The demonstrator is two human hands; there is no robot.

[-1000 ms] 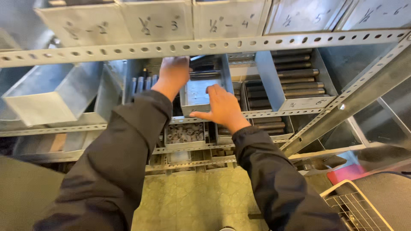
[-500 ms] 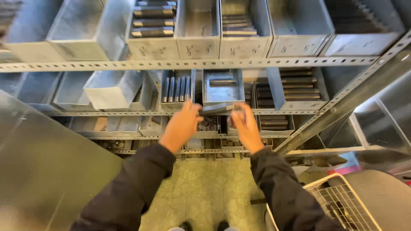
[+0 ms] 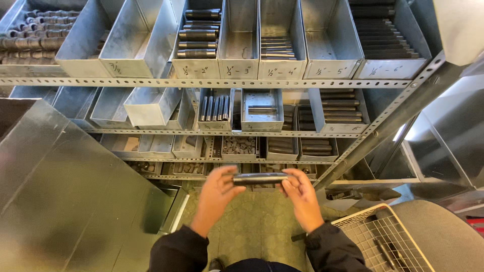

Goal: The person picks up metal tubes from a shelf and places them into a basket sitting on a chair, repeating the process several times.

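Note:
A short dark metal pipe piece point(image 3: 259, 178) lies level between both my hands, in front of a steel shelf rack. My left hand point(image 3: 216, 195) pinches its left end and my right hand point(image 3: 301, 194) holds its right end. Straight ahead, a grey metal bin point(image 3: 262, 123) on the middle shelf holds one similar pipe piece point(image 3: 262, 108). The bin to its left point(image 3: 214, 125) carries several upright-lying pipe pieces.
Rows of grey metal bins point(image 3: 238, 68) with pipe pieces and fittings fill the perforated-angle shelves point(image 3: 222, 82). A large sheet-metal panel point(image 3: 65, 196) leans at the left. A white wire basket point(image 3: 378, 242) sits at lower right beside a slanted shelf brace point(image 3: 383, 126).
My hands have drawn back and down from the middle-shelf bin, bringing the pipe piece with them. The view has tilted so more upper shelves show.

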